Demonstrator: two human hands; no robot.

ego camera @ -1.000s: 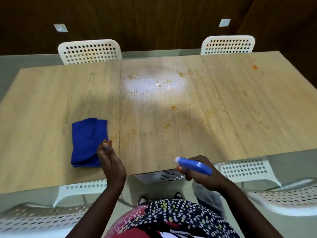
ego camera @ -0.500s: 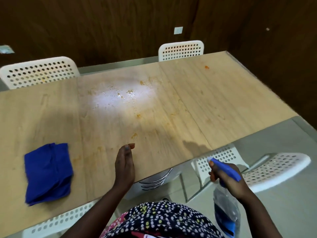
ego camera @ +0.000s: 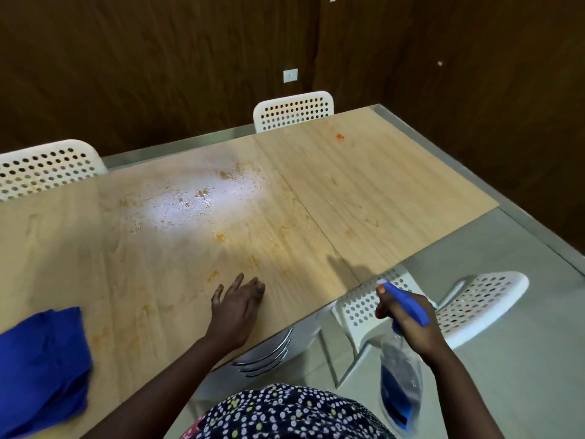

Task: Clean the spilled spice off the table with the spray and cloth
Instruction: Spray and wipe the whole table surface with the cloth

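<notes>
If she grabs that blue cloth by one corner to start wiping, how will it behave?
The blue cloth lies crumpled in soft folds, so it will likely go limp and unfold rather than lift as a pad. It looks thin, probably light. Pushed flat over the wet spice patch, it would likely bunch up unless the left hand presses it down.

Table (ego camera: 364,185) top mostly open. Cloth (ego camera: 41,359) occupies near left edge. Left hand (ego camera: 235,307) lies flat by near edge, mid-table. Chair backs (ego camera: 294,110) line far edge; chair (ego camera: 474,307) stands off near right corner.
</notes>
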